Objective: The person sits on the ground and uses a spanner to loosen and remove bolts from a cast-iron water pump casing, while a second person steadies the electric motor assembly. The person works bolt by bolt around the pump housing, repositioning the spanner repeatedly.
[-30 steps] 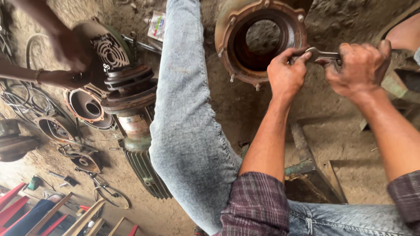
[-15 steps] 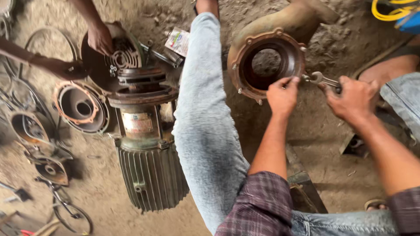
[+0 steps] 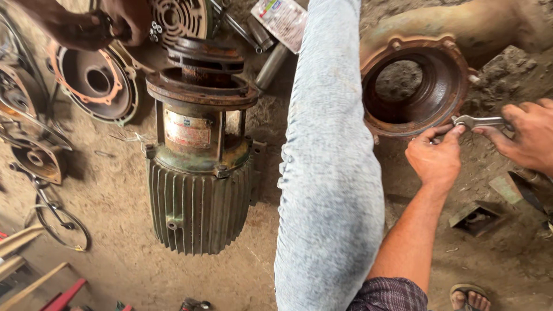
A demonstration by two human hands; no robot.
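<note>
A rusty round pump casing (image 3: 415, 86) lies on the dirt floor at the upper right. My right hand (image 3: 527, 138) grips the handle of a silver spanner (image 3: 481, 121), whose ring end sits at the casing's lower right rim. My left hand (image 3: 435, 155) is curled just below that rim, with its fingertips pinching the spanner's ring end. My leg in faded jeans (image 3: 328, 173) stretches up the middle of the view, left of both hands.
A green finned electric motor (image 3: 199, 173) stands left of my leg. Another person's hands (image 3: 86, 26) work at its rusty top. Round end covers (image 3: 95, 83), pipes and a small printed packet (image 3: 282, 17) lie around. A sandalled foot (image 3: 469, 296) shows at the bottom right.
The view has moved closer and to the left. My hands and the spanner have shifted down to the casing's lower right rim. The other person's hands have moved along the motor's top.
</note>
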